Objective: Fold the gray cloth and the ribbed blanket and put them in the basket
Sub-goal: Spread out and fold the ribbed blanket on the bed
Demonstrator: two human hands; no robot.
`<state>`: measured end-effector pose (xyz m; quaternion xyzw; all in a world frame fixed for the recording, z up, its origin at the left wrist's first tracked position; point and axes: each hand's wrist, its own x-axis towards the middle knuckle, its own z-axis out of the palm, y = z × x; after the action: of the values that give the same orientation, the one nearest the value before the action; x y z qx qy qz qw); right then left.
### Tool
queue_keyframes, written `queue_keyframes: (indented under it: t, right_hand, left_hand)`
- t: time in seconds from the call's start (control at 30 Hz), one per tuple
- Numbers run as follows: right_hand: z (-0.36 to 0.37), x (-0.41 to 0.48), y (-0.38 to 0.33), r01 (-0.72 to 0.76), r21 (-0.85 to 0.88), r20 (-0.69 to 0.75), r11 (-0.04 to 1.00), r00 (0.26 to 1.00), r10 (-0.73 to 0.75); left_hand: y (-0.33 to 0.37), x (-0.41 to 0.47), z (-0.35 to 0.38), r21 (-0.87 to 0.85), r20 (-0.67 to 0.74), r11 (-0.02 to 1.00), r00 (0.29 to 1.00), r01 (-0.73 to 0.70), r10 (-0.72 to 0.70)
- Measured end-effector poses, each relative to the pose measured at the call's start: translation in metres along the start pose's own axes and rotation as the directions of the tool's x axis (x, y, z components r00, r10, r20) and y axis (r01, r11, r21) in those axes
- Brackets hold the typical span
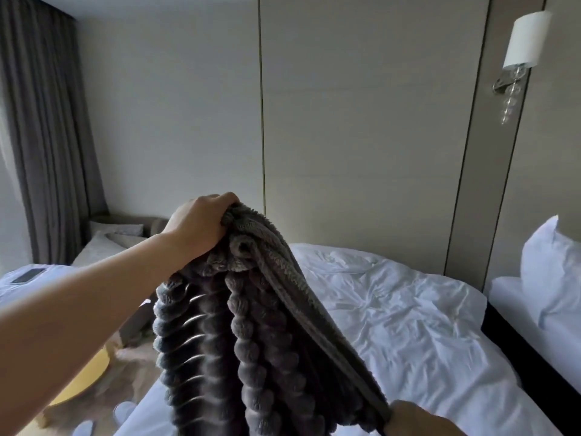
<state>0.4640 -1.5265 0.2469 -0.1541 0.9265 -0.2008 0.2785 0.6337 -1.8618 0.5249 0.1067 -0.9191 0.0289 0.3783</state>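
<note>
The dark gray ribbed blanket hangs in thick folds above the white bed. My left hand grips its bunched top edge, raised out in front of me. My right hand holds the blanket's lower edge at the bottom of the view, with the hem stretched taut between the two hands. The gray cloth and the basket are not in sight.
A second bed with a white pillow stands at the right across a dark gap. A phone lies on bedding at the far left. A yellow round object sits on the floor at lower left. Curtains hang at the left.
</note>
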Motion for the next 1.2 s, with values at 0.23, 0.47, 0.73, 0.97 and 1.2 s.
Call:
queue_keyframes:
  t: [0.23, 0.47, 0.73, 0.97, 1.2]
  right_hand:
    - [0.079, -0.017, 0.036, 0.033, -0.102, 0.284, 0.994, 0.959, -0.003]
    - [0.123, -0.035, 0.057, -0.368, 0.160, 0.491, 0.916, 0.835, 0.249]
    - [0.054, -0.013, 0.030, -0.402, 0.239, 0.361, 0.884, 0.882, 0.303]
    - [-0.188, -0.057, -0.092, 0.304, 0.408, -0.670, 0.861, 0.740, 0.056]
    - [-0.377, -0.159, -0.130, 0.666, 0.560, -0.823, 0.492, 0.383, 0.419]
  left_hand:
    - [-0.008, -0.096, 0.087, 0.074, 0.529, 0.996, 0.845, 0.048, -0.080]
    - [-0.019, -0.207, 0.152, 0.115, 0.900, 0.993, 0.420, 0.029, -0.117]
    - [-0.057, -0.163, 0.135, 0.151, 0.685, 0.879, 0.593, 0.452, -0.423]
    - [-0.050, -0.035, 0.048, -0.084, 0.395, 0.906, 0.849, 0.414, -0.351]
    - [-0.042, 0.063, -0.033, 0.025, 0.226, 0.977, 0.951, 0.211, -0.211]
